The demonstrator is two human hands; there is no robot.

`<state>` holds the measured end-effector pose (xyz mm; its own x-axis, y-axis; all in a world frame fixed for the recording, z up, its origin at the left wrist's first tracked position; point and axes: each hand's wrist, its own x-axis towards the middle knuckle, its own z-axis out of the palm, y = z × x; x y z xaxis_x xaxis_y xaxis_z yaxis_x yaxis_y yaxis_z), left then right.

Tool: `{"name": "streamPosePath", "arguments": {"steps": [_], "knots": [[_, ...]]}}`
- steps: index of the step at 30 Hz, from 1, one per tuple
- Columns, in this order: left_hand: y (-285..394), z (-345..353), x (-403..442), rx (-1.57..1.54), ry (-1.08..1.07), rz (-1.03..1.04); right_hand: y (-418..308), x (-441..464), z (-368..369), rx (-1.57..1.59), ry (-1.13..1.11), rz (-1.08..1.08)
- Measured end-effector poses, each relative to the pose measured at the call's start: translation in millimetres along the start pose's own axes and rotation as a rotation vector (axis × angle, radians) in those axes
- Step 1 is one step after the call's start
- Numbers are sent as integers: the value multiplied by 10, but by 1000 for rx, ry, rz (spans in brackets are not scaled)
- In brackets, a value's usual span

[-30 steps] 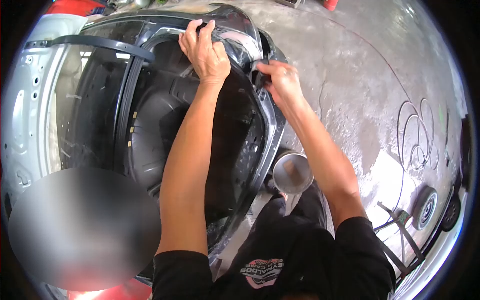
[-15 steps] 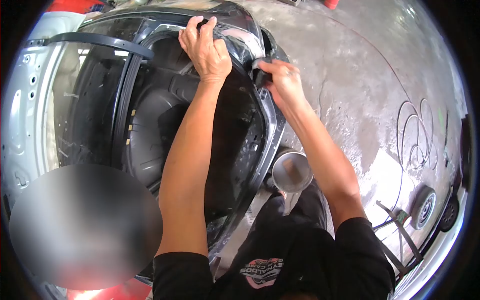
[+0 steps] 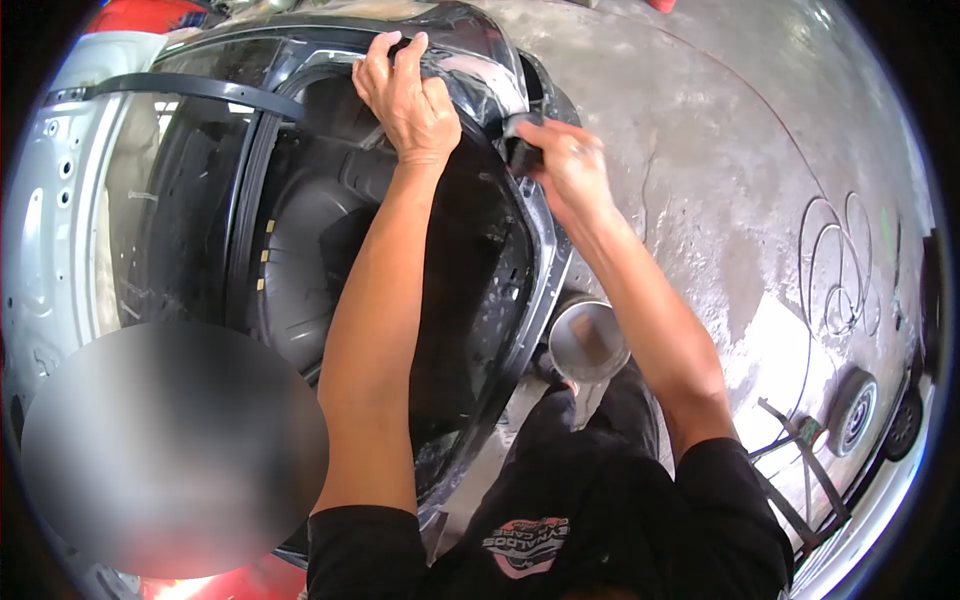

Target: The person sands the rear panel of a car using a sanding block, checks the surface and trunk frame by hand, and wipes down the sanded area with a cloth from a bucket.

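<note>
The black car body [image 3: 540, 225] has an open rear compartment [image 3: 340, 210] below my arms. My left hand [image 3: 415, 115] rests on the upper rim, fingers spread and partly bent over its edge. A whitish sanded patch [image 3: 490, 78] lies on the panel just right of that hand. My right hand [image 3: 570, 165] pinches a dark grey sheet, perhaps sandpaper [image 3: 523, 128], against the car's rear corner. Its contact face is hidden.
A round grey basin [image 3: 588, 345] with a brownish block inside stands by my legs. A coiled hose [image 3: 835, 270], a wheel [image 3: 852, 412] and a metal stand [image 3: 805, 460] are on the concrete floor at right. A pale panel [image 3: 60, 220] is at left.
My right hand has shifted very slightly with the grey sheet, staying at the rear corner. My left hand keeps its place on the rim. The view has moved a little.
</note>
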<state>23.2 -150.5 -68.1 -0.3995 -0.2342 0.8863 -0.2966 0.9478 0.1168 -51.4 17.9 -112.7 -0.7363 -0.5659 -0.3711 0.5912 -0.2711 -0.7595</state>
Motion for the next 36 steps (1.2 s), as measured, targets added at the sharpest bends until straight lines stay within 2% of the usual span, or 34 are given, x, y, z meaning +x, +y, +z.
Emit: {"name": "streamPosePath", "arguments": {"steps": [3, 4, 7, 9, 11, 13, 14, 17, 18, 21, 24, 25, 27, 28, 29, 31, 32, 33, 34, 36], "knots": [[17, 23, -4, 6, -12, -5, 137, 208, -80, -72, -57, 26], [20, 27, -11, -6, -17, -11, -103, 45, -101, -41, -150, 87], [-11, 14, -16, -3, -19, -10, -205, -69, -38, -89, -75, 90], [-5, 33, -14, -12, -13, 1, -57, 80, 65, -240, -69, -28], [9, 28, -12, -12, -18, -2, 31, 83, 8, -278, -25, -54], [-19, 32, 2, -14, -30, 2, 5, 12, -14, -182, 37, -12], [-20, 32, -8, -11, -22, 15, -107, -38, -147, -97, -158, 29], [-17, 10, 1, -24, -29, 40, 87, 184, -97, -114, -188, -17], [-39, 19, 9, -9, -29, 54, 70, 230, -87, -212, -219, -64], [-53, -12, 19, -7, -83, 48, 39, 165, -197, -45, -130, 61], [-100, -54, 44, 16, -158, 94, -218, -110, -802, 118, -228, -1], [-101, -79, 62, 30, -186, 101, -232, -180, -982, 145, -130, 7], [16, -186, 122, 76, -349, 16, -178, -338, -1509, -65, -146, 23], [153, -236, 144, 154, -444, 93, 68, -369, -1819, -122, -154, 1], [284, -302, 150, 240, -540, 169, 207, -484, -2051, -96, -114, 123], [461, -347, 164, 315, -672, 307, 910, -680, -2741, -250, -160, -4], [541, -318, 207, 322, -707, 304, 1287, -804, -3073, -332, -163, -105], [636, -278, 251, 332, -742, 298, 1097, -900, -3118, -351, -180, 75], [764, -216, 277, 369, -787, 323, 1414, -1030, -3377, -340, -180, 176], [942, -76, 291, 538, -862, 365, 1985, -1271, -3803, -408, -201, 187]]}}
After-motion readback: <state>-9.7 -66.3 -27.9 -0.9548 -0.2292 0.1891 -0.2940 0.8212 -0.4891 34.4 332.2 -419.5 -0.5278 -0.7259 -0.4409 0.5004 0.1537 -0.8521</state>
